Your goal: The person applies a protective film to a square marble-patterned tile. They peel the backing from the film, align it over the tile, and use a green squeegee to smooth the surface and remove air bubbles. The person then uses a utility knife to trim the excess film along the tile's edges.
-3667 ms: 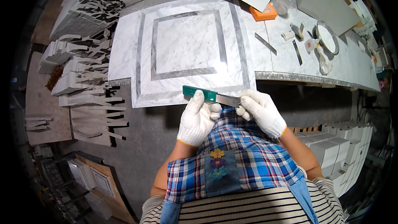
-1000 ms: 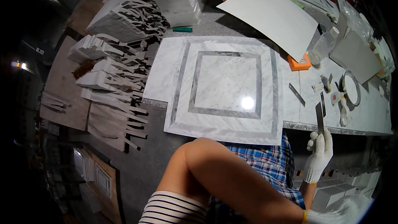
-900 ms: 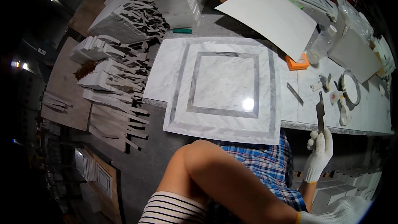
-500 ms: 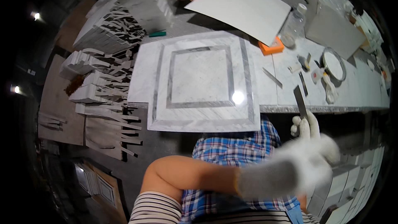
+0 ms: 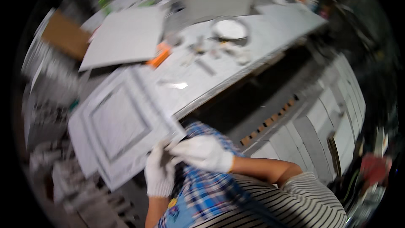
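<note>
My left hand (image 5: 159, 172) and my right hand (image 5: 203, 153), both in white knit gloves, meet at the near corner of a framed marble panel (image 5: 110, 160). The fingers of both are closed and pressed together at the tips. Anything between them is too blurred and covered to make out. The panel is white with a grey inlaid square and a grey border, and it overhangs the edge of the worktable (image 5: 270, 31). A shiny metal strip (image 5: 174, 85) lies on the table beyond my hands, and a darker grey strip (image 5: 205, 66) farther off.
A large white board (image 5: 124, 33) leans over an orange block (image 5: 160, 55). Beyond are a round ring-like tin (image 5: 230, 30) and a grey slab (image 5: 217, 1). Stacked pale tiles (image 5: 303, 139) stand below the table on the right. Several cut strips (image 5: 63, 169) lie at the left.
My view has swung right, so the table and panel sit farther left and tilted. My hands have come to the panel's near corner. The thin blade held up before no longer shows.
</note>
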Demonstrator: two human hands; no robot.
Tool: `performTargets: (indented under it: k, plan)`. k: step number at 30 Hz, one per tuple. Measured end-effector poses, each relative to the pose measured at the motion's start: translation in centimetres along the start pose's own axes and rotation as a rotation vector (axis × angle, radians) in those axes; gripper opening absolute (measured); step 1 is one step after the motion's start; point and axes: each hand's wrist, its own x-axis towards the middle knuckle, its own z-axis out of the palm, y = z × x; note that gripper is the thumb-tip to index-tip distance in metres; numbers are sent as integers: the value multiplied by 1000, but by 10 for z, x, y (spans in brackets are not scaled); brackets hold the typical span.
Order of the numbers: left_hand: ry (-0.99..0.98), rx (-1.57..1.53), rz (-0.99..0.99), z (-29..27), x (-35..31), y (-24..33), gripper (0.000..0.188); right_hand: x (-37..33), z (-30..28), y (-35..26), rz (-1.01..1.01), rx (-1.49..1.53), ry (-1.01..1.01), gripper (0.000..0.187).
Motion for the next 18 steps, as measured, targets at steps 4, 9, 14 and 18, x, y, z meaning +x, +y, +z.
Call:
performTargets:
  k: [4, 9, 14, 18]
  plan:
    - [26, -61, 83, -17, -1, -1, 38, 13, -4, -9, 242, 377, -253, 39]
    - [70, 233, 24, -2, -24, 9, 57, 24, 17, -1, 360, 404, -176, 25]
    - [113, 284, 119, 15, -22, 1, 52, 32, 50, 9, 399, 574, -350, 28]
    - [173, 273, 231, 13, -25, 3, 50, 37, 39, -14, 584, 781, -502, 31]
